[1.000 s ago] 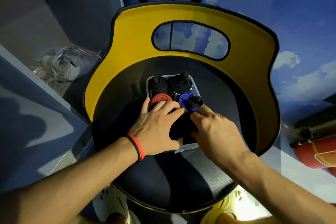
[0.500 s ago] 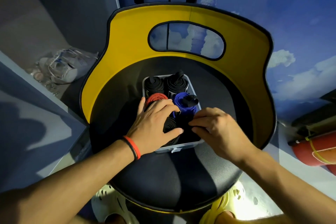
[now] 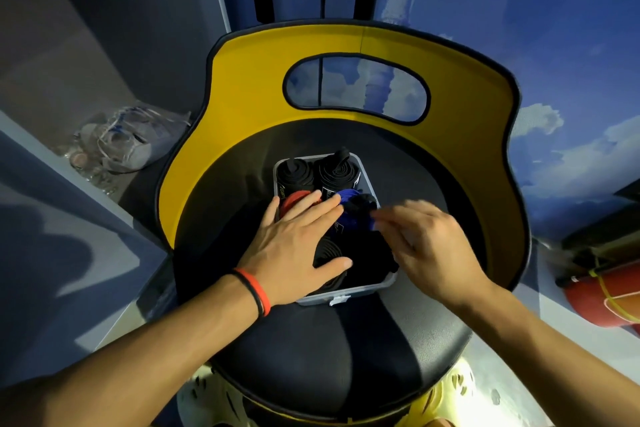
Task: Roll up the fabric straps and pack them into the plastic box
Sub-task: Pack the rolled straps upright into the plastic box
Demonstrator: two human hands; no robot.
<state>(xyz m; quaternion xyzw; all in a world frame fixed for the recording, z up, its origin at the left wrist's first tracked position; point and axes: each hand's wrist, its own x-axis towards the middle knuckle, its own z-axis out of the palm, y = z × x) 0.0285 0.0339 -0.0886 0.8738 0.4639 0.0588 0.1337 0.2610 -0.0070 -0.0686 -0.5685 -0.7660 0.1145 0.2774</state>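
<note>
A clear plastic box (image 3: 346, 295) stands on the black seat of a chair (image 3: 332, 340). Rolled straps fill it: two black rolls (image 3: 337, 172) at the back, a red roll (image 3: 292, 199) and a blue roll (image 3: 349, 198) in the middle, black rolls (image 3: 329, 251) at the front. My left hand (image 3: 294, 246) lies flat with fingers spread over the red and front black rolls. My right hand (image 3: 426, 246) hovers blurred over the box's right side, fingertips beside the blue roll and a black strap end (image 3: 362, 203). I cannot tell whether it grips anything.
The chair has a curved yellow backrest (image 3: 360, 80) with an oval cut-out, close behind the box. A plastic bag (image 3: 128, 142) lies on the floor at the left. A red cylinder (image 3: 602, 298) lies at the right. My yellow shoes (image 3: 450, 388) show below the seat.
My left hand has flattened and spread over the rolls. My right hand has lifted from the box's front and moved back toward the blue roll. The view has shifted slightly.
</note>
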